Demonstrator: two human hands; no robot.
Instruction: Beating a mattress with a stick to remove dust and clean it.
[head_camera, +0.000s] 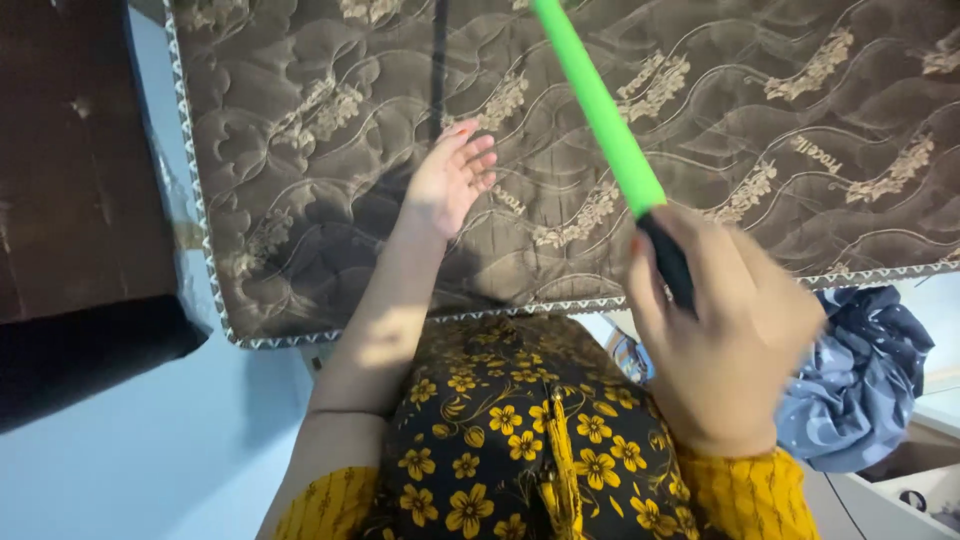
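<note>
Holding a green stick (598, 105) by its black handle end, the right hand (722, 330) has its grip clenched around the dark part, and the green shaft runs up and away over the mattress (800, 180). The left hand (452, 178) lies released, palm down and fingers spread, touching the brown quilted mattress top near its front edge. The stick looks light and stiff, likely a hollow plastic or foam-sleeved rod, easy to swing with one hand; the black end looks the natural place to take it, since the smooth green sleeve may be slippery. The mattress looks soft and padded, heavy and floppy if lifted, best taken at its piped border. A crumpled blue-grey cloth (860, 385) lies just beside the right hand, below the mattress edge. At the lower right, the corner of a pale open drawer or box (915, 490) shows; its contents are too small to tell. A dark wooden piece of furniture (70, 200) stands at the left.
</note>
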